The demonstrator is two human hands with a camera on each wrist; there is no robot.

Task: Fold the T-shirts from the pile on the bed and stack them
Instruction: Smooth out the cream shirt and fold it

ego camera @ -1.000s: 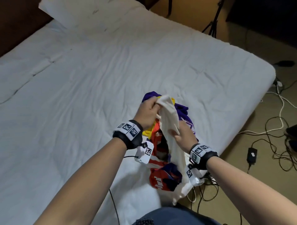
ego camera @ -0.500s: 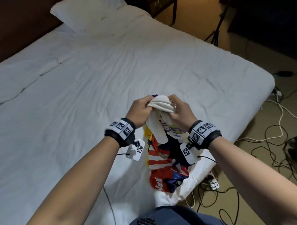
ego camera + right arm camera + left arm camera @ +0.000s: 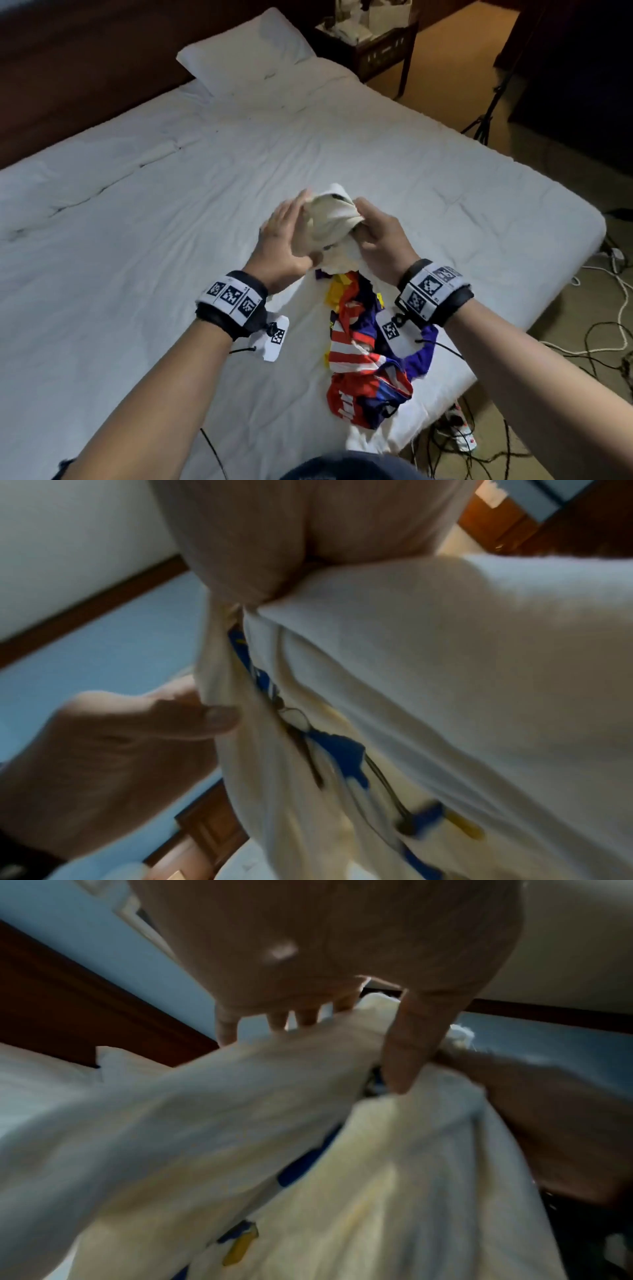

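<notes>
A cream T-shirt (image 3: 325, 222) with a blue and yellow print (image 3: 342, 748) hangs bunched between my two hands above the bed (image 3: 154, 240). My left hand (image 3: 291, 226) lies along its left side with the fingers fairly straight. In the left wrist view its thumb (image 3: 404, 1053) pinches the cloth (image 3: 240, 1123) against them. My right hand (image 3: 373, 233) grips the shirt's right side with curled fingers; in the right wrist view it (image 3: 274, 588) clamps a fold. Below the hands lies the pile of red, striped, purple and yellow shirts (image 3: 363, 359).
The pile sits near the bed's front right corner. A pillow (image 3: 246, 54) lies at the head, with a dark nightstand (image 3: 376, 41) beyond. Cables (image 3: 609, 342), a power strip (image 3: 462, 435) and a tripod leg (image 3: 486, 113) are on the floor to the right.
Both hands lifted the cream shirt off the pile and gathered it higher. The right hand came up beside the left, and the left hand's fingers went from a fist to nearly straight.
</notes>
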